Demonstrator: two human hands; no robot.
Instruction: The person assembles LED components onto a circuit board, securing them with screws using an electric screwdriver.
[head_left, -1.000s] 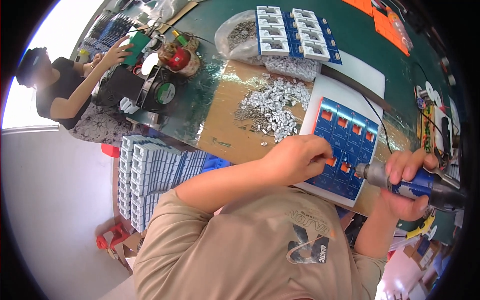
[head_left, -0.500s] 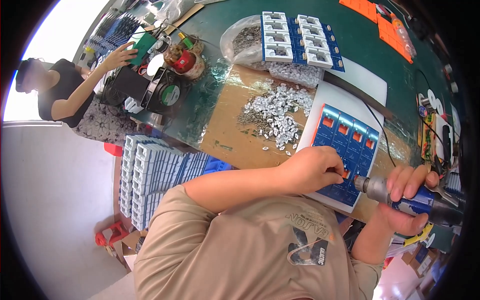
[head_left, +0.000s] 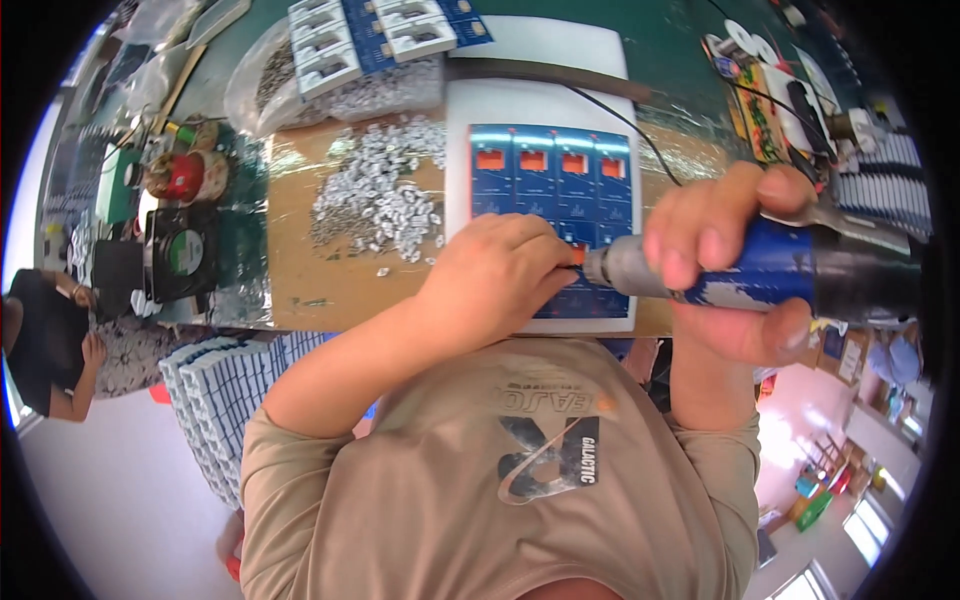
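My right hand [head_left: 722, 240] grips a blue and grey power screwdriver [head_left: 755, 265], held nearly level with its nose pointing left. The nose is close to the fingertips of my left hand [head_left: 492, 275]. Those fingers are pinched together over a blue circuit board panel [head_left: 545, 195]; anything between them is too small or hidden to name. Orange shows through the panel's square cutouts. Beneath the panel lies a white foam sheet [head_left: 458, 170]. My left hand and the screwdriver cover part of the panel's nearer half.
Left of the foam, small white plastic pieces [head_left: 390, 185] and metal screws [head_left: 328, 222] are heaped on a brown board [head_left: 290, 270]. Behind them, panels with white frames [head_left: 415, 35] rest by a plastic bag [head_left: 395, 90]. A black fan [head_left: 180, 255] stands left; a co-worker [head_left: 55, 340] is beyond.
The view has swung right and levelled, so the bench appears shifted left. My left fingers stay pinched at the panel, with the screwdriver nose now nearer them. The co-worker's raised hand has come down.
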